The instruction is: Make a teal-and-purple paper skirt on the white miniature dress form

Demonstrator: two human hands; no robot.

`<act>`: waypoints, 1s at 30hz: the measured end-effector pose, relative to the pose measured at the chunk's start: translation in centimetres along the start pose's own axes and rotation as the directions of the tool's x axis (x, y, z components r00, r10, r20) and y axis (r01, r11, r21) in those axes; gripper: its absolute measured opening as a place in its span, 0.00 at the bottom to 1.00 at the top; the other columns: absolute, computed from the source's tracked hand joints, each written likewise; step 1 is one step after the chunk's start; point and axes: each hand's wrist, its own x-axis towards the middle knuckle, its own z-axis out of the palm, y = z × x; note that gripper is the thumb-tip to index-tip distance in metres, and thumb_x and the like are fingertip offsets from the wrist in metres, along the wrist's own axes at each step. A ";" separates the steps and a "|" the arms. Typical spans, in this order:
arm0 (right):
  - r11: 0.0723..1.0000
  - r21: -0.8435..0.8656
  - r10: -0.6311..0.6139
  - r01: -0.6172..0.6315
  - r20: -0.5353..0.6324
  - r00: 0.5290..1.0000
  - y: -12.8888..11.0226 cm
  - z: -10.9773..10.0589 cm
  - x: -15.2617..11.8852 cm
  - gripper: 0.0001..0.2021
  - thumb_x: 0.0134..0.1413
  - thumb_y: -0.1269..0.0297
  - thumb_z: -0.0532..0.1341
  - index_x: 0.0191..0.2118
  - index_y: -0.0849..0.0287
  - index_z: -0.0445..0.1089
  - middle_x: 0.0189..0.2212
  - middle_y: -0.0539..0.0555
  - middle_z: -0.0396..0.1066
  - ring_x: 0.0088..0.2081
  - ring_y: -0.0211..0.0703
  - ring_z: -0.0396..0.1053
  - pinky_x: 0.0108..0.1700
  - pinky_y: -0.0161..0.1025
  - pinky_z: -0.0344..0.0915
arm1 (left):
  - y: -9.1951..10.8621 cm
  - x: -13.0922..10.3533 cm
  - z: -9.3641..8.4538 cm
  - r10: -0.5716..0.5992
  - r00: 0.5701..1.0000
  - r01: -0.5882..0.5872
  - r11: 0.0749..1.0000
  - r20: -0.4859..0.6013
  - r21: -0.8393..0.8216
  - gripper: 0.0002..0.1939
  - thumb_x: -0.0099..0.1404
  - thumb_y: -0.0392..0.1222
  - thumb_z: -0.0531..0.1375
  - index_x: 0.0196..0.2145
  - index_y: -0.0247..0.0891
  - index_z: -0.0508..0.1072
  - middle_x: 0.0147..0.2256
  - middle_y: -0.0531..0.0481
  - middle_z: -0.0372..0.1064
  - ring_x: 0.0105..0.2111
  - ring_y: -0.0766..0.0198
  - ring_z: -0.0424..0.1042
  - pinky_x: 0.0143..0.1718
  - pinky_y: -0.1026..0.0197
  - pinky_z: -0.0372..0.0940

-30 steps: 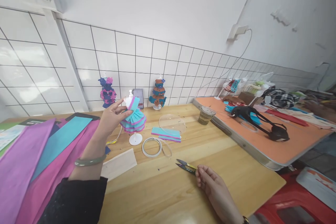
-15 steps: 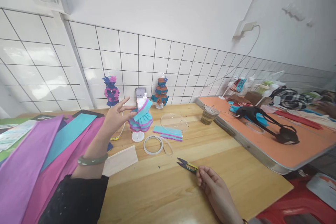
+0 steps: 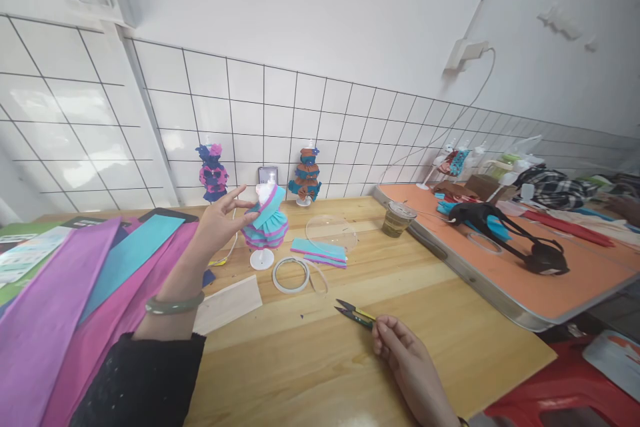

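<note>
A small white dress form wears a turquoise and purple ruffled dress (image 3: pixel 267 223). It stands on a round white base, tilted slightly. My left hand (image 3: pixel 220 220) is raised at its left side, fingers apart, thumb and a fingertip at the dress's upper edge; whether they press on it I cannot tell. Low in the view, my right hand (image 3: pixel 403 347) pinches the handle end of dark thread snips (image 3: pixel 355 313), whose open blades point up and left. Folded turquoise and purple strips (image 3: pixel 320 252) and a roll of narrow white tape (image 3: pixel 291 275) lie to the right of the form.
Coloured fabric pieces (image 3: pixel 135 260) cover the left side. Two dressed forms (image 3: pixel 213 173) (image 3: pixel 307 177) and a phone (image 3: pixel 269 175) stand by the tiled wall. A lidded cup (image 3: pixel 397 220) sits beside an orange-topped table (image 3: pixel 520 287) bearing a black strapped item.
The dress form has shifted slightly left, and its top leans a little differently. My left hand stays beside it, while my right hand keeps hold of the snips.
</note>
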 end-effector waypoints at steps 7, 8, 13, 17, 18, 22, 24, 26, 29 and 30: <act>0.995 -0.096 -0.008 0.009 0.017 1.000 -0.1 0.2 0.0 0.14 0.45 0.54 0.66 0.31 0.59 0.68 0.25 0.48 0.66 0.26 0.34 0.61 0.31 0.30 0.60 | -0.5 0.2 -0.6 0.027 1.000 -0.027 0.999 -0.005 0.026 0.41 0.52 0.53 0.63 0.60 0.41 0.55 0.43 0.46 0.72 0.49 0.53 0.67 0.50 0.52 0.60; 0.991 -0.134 -0.014 0.017 0.025 1.000 -0.3 0.4 0.0 0.14 0.45 0.54 0.66 0.31 0.59 0.68 0.25 0.49 0.67 0.26 0.34 0.61 0.31 0.31 0.60 | -0.5 0.2 -0.7 0.031 0.999 -0.031 0.999 -0.008 0.036 0.41 0.52 0.53 0.64 0.60 0.42 0.55 0.43 0.47 0.72 0.49 0.53 0.67 0.51 0.52 0.58; 0.903 -0.400 -0.122 0.154 0.103 0.987 -1.8 2.2 0.5 0.14 0.49 0.52 0.61 0.32 0.60 0.69 0.24 0.50 0.67 0.26 0.37 0.63 0.29 0.33 0.60 | -0.3 0.3 -1.3 0.054 0.994 -0.048 0.997 -0.100 0.058 0.36 0.52 0.52 0.63 0.57 0.44 0.60 0.41 0.48 0.71 0.48 0.56 0.68 0.52 0.52 0.58; 0.683 -0.650 -0.230 0.332 0.241 0.943 -2.4 4.3 2.1 0.12 0.54 0.57 0.55 0.35 0.59 0.69 0.31 0.55 0.71 0.34 0.44 0.68 0.36 0.36 0.63 | 1.6 -0.2 -1.6 0.084 0.891 -0.094 0.996 -0.446 0.000 0.22 0.57 0.51 0.59 0.47 0.40 0.71 0.34 0.49 0.73 0.37 0.61 0.72 0.40 0.59 0.66; 0.580 -0.724 -0.251 0.374 0.278 0.927 -2.5 4.9 2.6 0.12 0.55 0.58 0.53 0.35 0.59 0.69 0.32 0.56 0.72 0.34 0.44 0.68 0.37 0.37 0.63 | 2.3 -0.5 -1.7 0.090 0.833 -0.107 0.994 -0.546 0.001 0.17 0.58 0.51 0.58 0.41 0.39 0.74 0.30 0.50 0.73 0.34 0.62 0.72 0.38 0.59 0.66; 0.306 -0.860 -0.296 0.409 0.323 0.899 -2.4 7.0 5.4 0.11 0.55 0.63 0.51 0.34 0.59 0.70 0.33 0.56 0.72 0.34 0.45 0.68 0.37 0.38 0.61 | 5.7 -1.8 -1.9 0.142 0.695 -0.239 0.970 -0.705 -0.040 0.14 0.63 0.48 0.55 0.26 0.39 0.73 0.16 0.56 0.65 0.26 0.65 0.72 0.43 0.56 0.66; 0.281 -0.876 -0.307 0.392 0.305 0.902 -2.2 7.8 7.0 0.11 0.55 0.64 0.51 0.33 0.60 0.70 0.33 0.58 0.73 0.35 0.46 0.68 0.36 0.38 0.60 | 7.1 -2.4 -1.9 0.145 0.684 -0.247 0.968 -0.715 -0.040 0.21 0.64 0.48 0.54 0.16 0.39 0.68 0.12 0.55 0.61 0.28 0.62 0.73 0.42 0.56 0.66; 0.264 -0.891 -0.312 0.370 0.284 0.907 -1.8 8.3 8.3 0.10 0.54 0.64 0.53 0.33 0.60 0.70 0.31 0.58 0.73 0.33 0.46 0.68 0.34 0.38 0.59 | 8.2 -3.0 -1.6 0.160 0.670 -0.265 0.964 -0.725 -0.031 0.28 0.66 0.50 0.51 0.10 0.40 0.62 0.10 0.55 0.56 0.30 0.61 0.74 0.39 0.57 0.67; 0.254 -0.904 -0.319 0.344 0.258 0.912 -1.1 8.8 9.5 0.07 0.50 0.65 0.57 0.32 0.59 0.71 0.29 0.57 0.73 0.32 0.46 0.68 0.33 0.37 0.58 | 8.9 -3.8 -1.0 0.165 0.667 -0.304 0.951 -0.727 -0.062 0.30 0.66 0.51 0.51 0.08 0.40 0.59 0.07 0.55 0.53 0.21 0.65 0.70 0.27 0.61 0.65; 0.256 -0.905 -0.321 0.341 0.253 0.913 -1.0 8.9 9.7 0.05 0.49 0.66 0.58 0.30 0.59 0.71 0.28 0.56 0.73 0.31 0.45 0.68 0.32 0.36 0.57 | 9.0 -4.1 -0.7 0.177 0.681 -0.318 0.945 -0.711 -0.069 0.29 0.66 0.50 0.51 0.09 0.39 0.63 0.07 0.56 0.54 0.17 0.67 0.67 0.22 0.62 0.62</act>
